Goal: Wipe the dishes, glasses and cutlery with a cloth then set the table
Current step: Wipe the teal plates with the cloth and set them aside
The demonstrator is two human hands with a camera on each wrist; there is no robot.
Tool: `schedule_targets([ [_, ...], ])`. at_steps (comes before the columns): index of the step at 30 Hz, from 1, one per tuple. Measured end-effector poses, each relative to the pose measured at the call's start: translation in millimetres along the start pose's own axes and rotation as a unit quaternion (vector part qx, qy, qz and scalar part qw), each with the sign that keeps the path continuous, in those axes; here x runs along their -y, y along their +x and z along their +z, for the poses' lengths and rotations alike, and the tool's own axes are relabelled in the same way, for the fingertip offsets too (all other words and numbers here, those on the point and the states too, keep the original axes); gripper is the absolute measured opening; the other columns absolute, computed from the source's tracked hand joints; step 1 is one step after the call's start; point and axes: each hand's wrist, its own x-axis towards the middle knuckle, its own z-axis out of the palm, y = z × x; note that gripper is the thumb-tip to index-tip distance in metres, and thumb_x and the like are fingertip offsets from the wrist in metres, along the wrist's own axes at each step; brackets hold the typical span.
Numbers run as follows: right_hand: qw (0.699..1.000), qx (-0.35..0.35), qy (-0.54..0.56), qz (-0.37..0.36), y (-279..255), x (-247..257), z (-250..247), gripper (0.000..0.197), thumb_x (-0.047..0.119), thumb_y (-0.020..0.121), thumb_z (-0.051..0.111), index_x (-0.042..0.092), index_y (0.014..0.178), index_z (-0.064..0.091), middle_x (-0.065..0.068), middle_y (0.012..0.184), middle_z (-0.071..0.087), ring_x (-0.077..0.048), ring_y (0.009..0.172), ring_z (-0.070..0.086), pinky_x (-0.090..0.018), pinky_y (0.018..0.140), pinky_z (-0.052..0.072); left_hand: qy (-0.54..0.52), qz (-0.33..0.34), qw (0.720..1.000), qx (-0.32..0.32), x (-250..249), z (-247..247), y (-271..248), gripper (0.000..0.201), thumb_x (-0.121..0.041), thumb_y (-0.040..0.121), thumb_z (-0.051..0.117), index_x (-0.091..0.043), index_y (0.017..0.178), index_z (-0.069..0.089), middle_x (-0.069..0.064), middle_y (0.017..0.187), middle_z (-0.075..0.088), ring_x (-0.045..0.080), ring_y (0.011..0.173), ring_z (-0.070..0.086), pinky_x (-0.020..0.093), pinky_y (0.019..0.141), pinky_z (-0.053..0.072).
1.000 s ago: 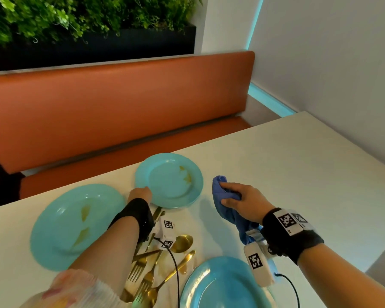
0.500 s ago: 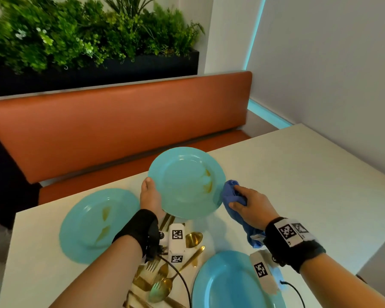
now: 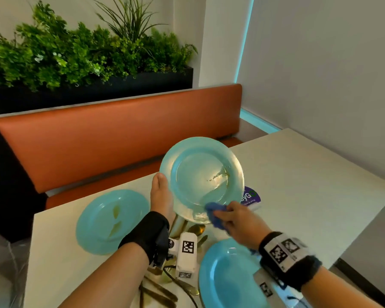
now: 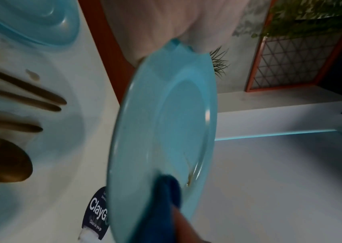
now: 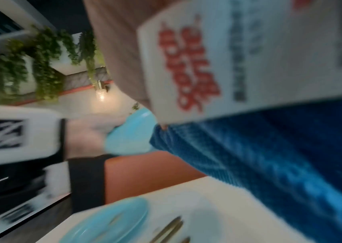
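While plate (image 3: 200, 176) tilts, cutlery (image 3: 162, 292) lies below.

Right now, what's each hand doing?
Left hand: grips the small plate by its rim.
Right hand: holds the blue cloth against that plate.

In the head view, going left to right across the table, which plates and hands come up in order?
Stained plate lying on the table → left hand gripping the raised plate → right hand holding the blue cloth.
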Motion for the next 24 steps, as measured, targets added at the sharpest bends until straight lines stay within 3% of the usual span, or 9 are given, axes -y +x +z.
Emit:
schedule_targets([
  [3,0.990,-0.110,0.027,0.082,11.5,-5.1,-22.1,0.033,0.019,0.094,0.040,0.014,0.122,0.058,-0.015,0.115,0.055,-0.032,0.108,0.055,-0.031,0.090,0.039,0.006,0.022,0.999,0.022,-0.9,3.3,-13.3,0.032,-0.043,0.101,0.028,-0.030,0.122,0.048,0.007,0.121,0.058,0.026,0.110,0.059,0.048,0.095,0.049],
  [6,0.992,-0.105,0.063,-0.011,13.6,41.3,-16.7,0.037,0.018,0.092,0.041,0.002,0.120,0.058,-0.019,0.118,0.056,-0.032,0.112,0.051,-0.033,0.098,0.038,0.033,0.037,0.998,0.045,-2.5,14.7,-26.4,0.024,-0.037,0.102,0.026,-0.029,0.110,0.048,-0.007,0.094,0.058,0.010,0.086,0.058,0.026,0.072,0.049],
  [7,0.993,-0.081,0.059,-0.061,7.7,54.0,-10.0,0.038,0.017,0.091,0.044,0.004,0.125,0.055,-0.017,0.121,0.055,-0.030,0.114,0.049,-0.031,0.100,0.036,0.039,0.045,0.997,0.039,-3.9,15.8,-28.1,0.022,-0.035,0.103,0.027,-0.031,0.107,0.047,-0.010,0.094,0.058,0.008,0.086,0.056,0.024,0.073,0.047],
  [9,0.990,-0.051,0.096,-0.091,-8.8,57.1,-4.9,0.045,0.013,0.087,0.055,0.011,0.131,0.050,-0.011,0.127,0.054,-0.024,0.118,0.049,-0.021,0.098,0.033,0.045,0.054,0.997,0.028,-5.0,11.0,-26.0,0.024,-0.035,0.102,0.028,-0.030,0.108,0.051,0.000,0.110,0.061,0.016,0.099,0.057,0.031,0.087,0.047],
  [11,0.990,-0.039,0.123,-0.066,-17.4,37.1,-11.3,0.048,0.008,0.083,0.059,0.012,0.130,0.050,-0.008,0.127,0.056,-0.021,0.116,0.053,-0.013,0.092,0.031,0.039,0.046,0.998,0.006,-7.0,1.4,-21.6,0.026,-0.037,0.102,0.028,-0.028,0.107,0.052,0.008,0.112,0.059,0.022,0.098,0.056,0.036,0.085,0.047],
  [15,0.989,-0.109,0.096,0.025,-5.2,16.8,-29.4,0.041,0.005,0.085,0.055,0.006,0.126,0.053,-0.017,0.127,0.051,-0.030,0.115,0.052,-0.017,0.094,0.033,0.011,0.047,0.998,0.036,-5.0,2.7,-29.4,0.027,-0.035,0.102,0.026,-0.027,0.101,0.052,0.006,0.095,0.057,0.019,0.085,0.056,0.033,0.075,0.049],
  [18,0.980,-0.128,0.131,-0.076,5.0,56.1,-26.0,0.030,-0.003,0.080,0.056,-0.006,0.109,0.062,-0.026,0.109,0.061,-0.037,0.101,0.057,-0.021,0.087,0.037,0.019,0.046,0.998,0.035,-1.5,17.6,-37.9,0.027,-0.030,0.103,0.028,-0.026,0.096,0.054,0.003,0.095,0.060,0.012,0.083,0.057,0.029,0.074,0.049],
  [21,0.987,-0.072,0.102,-0.100,-2.9,56.9,-15.0,0.043,0.011,0.082,0.060,0.012,0.125,0.055,-0.011,0.119,0.062,-0.027,0.109,0.055,-0.030,0.094,0.040,0.008,0.042,0.999,0.012,0.8,13.0,-33.3,0.026,-0.030,0.103,0.029,-0.027,0.093,0.053,0.010,0.100,0.062,0.016,0.084,0.058,0.034,0.083,0.050],
  [24,0.986,-0.115,-0.006,-0.119,-7.9,19.4,-10.2,0.043,0.011,0.069,0.064,0.024,0.110,0.068,0.003,0.102,0.070,-0.022,0.090,0.066,-0.036,0.083,0.053,-0.005,0.031,0.999,0.008,-0.3,3.4,-25.7,0.028,-0.037,0.102,0.027,-0.035,0.091,0.054,0.005,0.095,0.061,0.024,0.091,0.061,0.043,0.087,0.051],
])
